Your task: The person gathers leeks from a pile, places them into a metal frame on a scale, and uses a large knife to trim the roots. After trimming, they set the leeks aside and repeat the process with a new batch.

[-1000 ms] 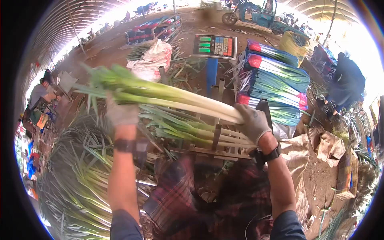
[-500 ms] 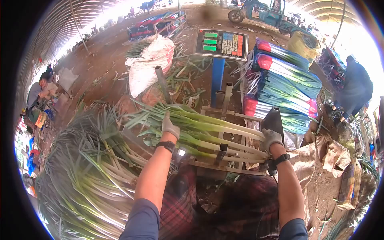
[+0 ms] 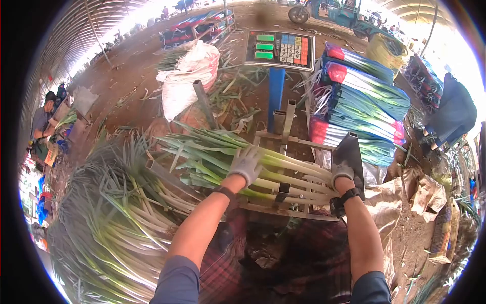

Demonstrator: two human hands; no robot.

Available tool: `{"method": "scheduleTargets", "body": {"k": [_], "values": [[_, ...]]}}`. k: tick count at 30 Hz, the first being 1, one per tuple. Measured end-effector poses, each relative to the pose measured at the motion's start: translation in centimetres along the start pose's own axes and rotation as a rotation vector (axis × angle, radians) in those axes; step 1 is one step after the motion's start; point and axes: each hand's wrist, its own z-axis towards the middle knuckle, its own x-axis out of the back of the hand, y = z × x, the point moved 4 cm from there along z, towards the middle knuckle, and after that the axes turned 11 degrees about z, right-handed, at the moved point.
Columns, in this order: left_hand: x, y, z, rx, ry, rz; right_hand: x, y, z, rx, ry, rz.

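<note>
A row of long green onions (image 3: 283, 169) lies across a metal frame (image 3: 273, 209), white root ends to the right and green leaves to the left. My left hand (image 3: 246, 164), in a grey glove, rests flat on the stalks with its fingers spread. Gloved too, my right hand (image 3: 342, 173) presses on the root ends beside an upright metal plate (image 3: 349, 154), its fingers stretched out. The stalks partly cover the frame's bars. Behind the frame, a scale display (image 3: 279, 49) with three green screens stands on a blue post (image 3: 276, 96).
A large heap of loose green onions (image 3: 116, 218) lies at left. Wrapped bundles (image 3: 364, 111) are stacked at right. A white sack (image 3: 190, 76) stands behind the frame. One person (image 3: 450, 111) bends at far right; another person (image 3: 45, 119) sits at far left holding green onions.
My left hand has moved right along the stalks, from gripping the leafy part to lying flat with fingers spread. My right hand's fingers have straightened at the root ends.
</note>
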Motion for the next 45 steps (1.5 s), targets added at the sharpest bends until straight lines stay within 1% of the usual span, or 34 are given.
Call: {"method": "scheduleTargets", "body": {"k": [2,3,6,9,12,14,15,17,20,23,26,28,29,30,32,33,34,37,40,43,45], "values": [[-0.6,0.3,0.4,-0.014,0.072,0.078,0.5,0.3,0.2,0.006,-0.063,0.018],[-0.6,0.6,0.9,-0.023,0.109,0.115,0.8,0.4,0.1,-0.002,-0.062,0.056],[-1.8,0.7,2.0,-0.044,-0.031,0.045,1.6,0.4,-0.2,-0.060,-0.063,0.164],[-2.4,0.3,1.6,-0.062,0.088,-0.102,2.0,-0.2,-1.2,-0.070,-0.040,0.122],[-3.6,0.3,2.0,-0.014,0.095,-0.090,2.2,-0.5,-1.4,-0.072,-0.041,0.138],[-3.4,0.6,2.2,-0.015,0.151,-0.088,2.8,-0.6,-1.1,-0.065,-0.055,0.107],[-3.1,0.8,2.2,-0.013,0.179,-0.087,3.2,-0.6,-1.0,-0.066,-0.055,0.138],[-2.9,1.2,2.2,-0.015,0.139,-0.087,3.9,-0.9,-1.1,-0.072,-0.058,0.202],[-3.0,1.7,2.4,-0.020,0.094,-0.045,4.1,-1.5,-1.5,0.002,0.057,0.451],[-3.1,1.9,2.6,-0.021,0.056,-0.027,4.0,-2.0,-0.1,-0.013,-0.041,0.563],[-3.4,1.5,2.8,-0.020,0.070,-0.026,3.0,-3.4,4.2,0.089,-0.084,0.379],[-3.6,1.8,2.4,-0.043,0.086,-0.052,-1.4,-3.9,9.6,0.463,-0.278,-0.096],[-3.5,1.7,2.4,-0.058,0.100,-0.072,-2.0,-4.3,10.1,0.646,-0.367,-0.334],[-3.4,1.5,2.3,-0.070,0.115,-0.092,-1.9,-4.0,10.2,0.748,-0.342,-0.209],[-3.4,1.4,2.1,-0.077,0.140,-0.099,-2.4,-3.5,10.5,0.630,-0.513,-0.020],[-3.5,1.3,2.1,-0.075,0.157,-0.102,-1.3,-4.3,9.7,0.569,-0.592,0.067],[-3.7,1.2,2.0,-0.073,0.160,-0.095,-0.4,-4.0,8.9,0.198,-0.664,0.303],[-3.6,1.3,1.9,-0.081,0.152,-0.090,-4.2,-2.2,11.8,0.056,-0.843,0.504],[-3.1,1.4,1.9,-0.078,0.133,-0.093,-8.6,-1.1,15.2,0.858,-0.806,0.026],[-2.8,1.4,2.0,-0.063,0.128,-0.076,-5.5,-2.7,12.3,0.717,-0.831,-0.066],[-2.8,1.4,2.0,-0.054,0.122,-0.076,-5.2,-2.8,11.5,0.523,-0.943,0.234]]}}
